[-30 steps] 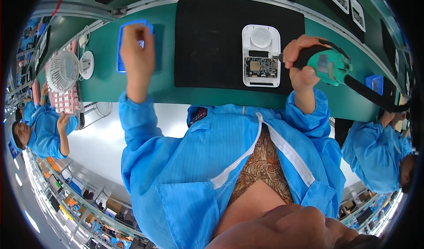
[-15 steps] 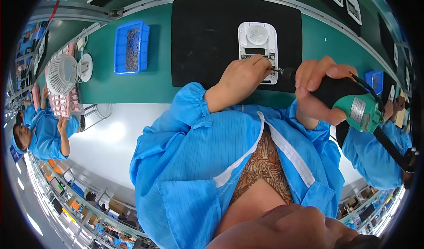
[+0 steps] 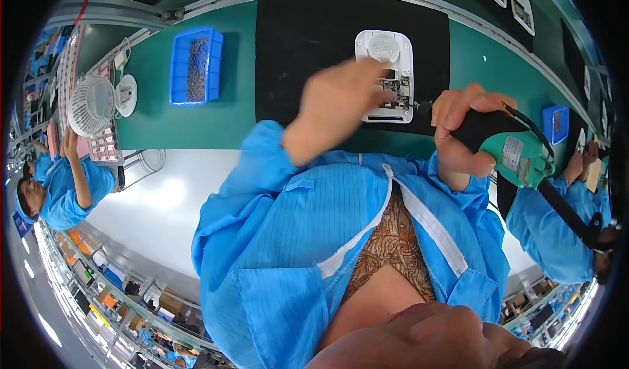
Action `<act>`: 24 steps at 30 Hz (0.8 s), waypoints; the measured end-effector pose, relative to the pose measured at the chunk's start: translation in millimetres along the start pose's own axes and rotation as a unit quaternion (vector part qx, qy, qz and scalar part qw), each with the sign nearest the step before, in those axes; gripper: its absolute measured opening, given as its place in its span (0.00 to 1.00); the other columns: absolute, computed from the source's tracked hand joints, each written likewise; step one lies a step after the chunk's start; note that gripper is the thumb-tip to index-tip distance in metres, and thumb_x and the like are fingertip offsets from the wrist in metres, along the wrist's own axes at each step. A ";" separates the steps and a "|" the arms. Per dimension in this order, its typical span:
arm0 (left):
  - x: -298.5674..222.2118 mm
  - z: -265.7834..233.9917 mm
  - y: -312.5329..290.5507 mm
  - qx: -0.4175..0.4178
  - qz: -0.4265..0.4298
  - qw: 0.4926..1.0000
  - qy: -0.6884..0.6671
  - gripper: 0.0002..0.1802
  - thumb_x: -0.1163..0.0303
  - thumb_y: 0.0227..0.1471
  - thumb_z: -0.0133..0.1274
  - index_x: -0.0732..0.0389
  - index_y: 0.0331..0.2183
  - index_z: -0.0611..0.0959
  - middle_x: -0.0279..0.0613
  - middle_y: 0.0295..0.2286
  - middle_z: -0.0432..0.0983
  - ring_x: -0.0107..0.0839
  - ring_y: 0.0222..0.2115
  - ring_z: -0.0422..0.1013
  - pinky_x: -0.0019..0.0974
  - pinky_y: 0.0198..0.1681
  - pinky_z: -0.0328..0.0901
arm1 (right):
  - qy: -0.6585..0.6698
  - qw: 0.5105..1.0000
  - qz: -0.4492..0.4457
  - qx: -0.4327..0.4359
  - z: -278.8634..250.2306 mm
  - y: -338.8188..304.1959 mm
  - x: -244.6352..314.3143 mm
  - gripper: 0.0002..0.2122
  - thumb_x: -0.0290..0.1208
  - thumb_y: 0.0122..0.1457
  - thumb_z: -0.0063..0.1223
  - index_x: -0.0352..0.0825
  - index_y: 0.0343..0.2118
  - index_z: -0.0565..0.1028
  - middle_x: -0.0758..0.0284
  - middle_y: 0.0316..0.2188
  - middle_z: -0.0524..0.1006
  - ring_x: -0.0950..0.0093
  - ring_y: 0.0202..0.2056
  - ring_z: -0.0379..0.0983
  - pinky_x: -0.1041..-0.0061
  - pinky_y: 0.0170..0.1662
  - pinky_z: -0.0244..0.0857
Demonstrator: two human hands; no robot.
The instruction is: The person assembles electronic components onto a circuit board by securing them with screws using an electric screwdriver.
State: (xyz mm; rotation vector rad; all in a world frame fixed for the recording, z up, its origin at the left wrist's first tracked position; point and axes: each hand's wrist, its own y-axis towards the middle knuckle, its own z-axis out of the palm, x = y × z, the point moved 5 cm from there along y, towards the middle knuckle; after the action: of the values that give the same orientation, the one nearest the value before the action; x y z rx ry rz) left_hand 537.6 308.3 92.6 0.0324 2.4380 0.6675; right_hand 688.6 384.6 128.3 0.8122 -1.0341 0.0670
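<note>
Screwdriver [image 3: 516,157], one, sits clasped in right hand [image 3: 454,140]; blurred left hand [image 3: 337,104], grip unclear, overlaps one casing [image 3: 403,56].

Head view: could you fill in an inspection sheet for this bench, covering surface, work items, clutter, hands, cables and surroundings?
Surface: green bench, black mat on it.
Job's things: white housing on mat; circuit board inside, partly hidden; green-and-black driver, bit toward board, contact unclear; blue bin holding small parts.
Clutter: white fan, far left.
Hands: left hand blurred over housing, grip unclear; right hand grips driver.
Cables: thick black cord from driver's rear.
Surroundings: co-workers in blue, both sides.
</note>
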 end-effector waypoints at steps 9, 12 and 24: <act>190.4 -166.0 -58.4 -0.064 -0.349 0.892 0.279 0.08 0.68 0.50 0.56 0.59 0.34 0.81 0.42 0.30 0.78 0.40 0.28 0.74 0.40 0.32 0.68 | -0.008 1.000 0.000 -0.005 -13.8 -19.4 -11.4 0.34 0.62 0.46 0.59 0.34 0.42 0.66 0.68 0.19 0.68 0.81 0.14 0.62 0.80 0.18 0.59; 232.0 -149.3 -80.7 0.004 -0.350 0.924 0.153 0.11 0.69 0.48 0.55 0.64 0.35 0.81 0.47 0.27 0.78 0.38 0.29 0.75 0.36 0.32 0.68 | -0.031 0.999 0.017 -0.019 -13.8 -22.5 -11.2 0.34 0.62 0.46 0.59 0.33 0.42 0.67 0.68 0.19 0.68 0.81 0.14 0.62 0.80 0.19 0.59; 233.8 -140.1 -78.9 0.016 -0.327 0.935 0.137 0.08 0.72 0.51 0.52 0.65 0.34 0.79 0.49 0.26 0.78 0.37 0.28 0.75 0.36 0.32 0.67 | -0.058 0.996 0.053 -0.048 -8.8 -28.3 -12.3 0.34 0.62 0.46 0.59 0.34 0.40 0.65 0.69 0.18 0.67 0.81 0.14 0.62 0.80 0.18 0.60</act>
State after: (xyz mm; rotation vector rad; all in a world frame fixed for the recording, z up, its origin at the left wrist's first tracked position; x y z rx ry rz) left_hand 278.1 216.4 23.9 -0.8729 2.4905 0.3382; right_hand 700.1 373.9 100.3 0.6804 -1.1809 0.0600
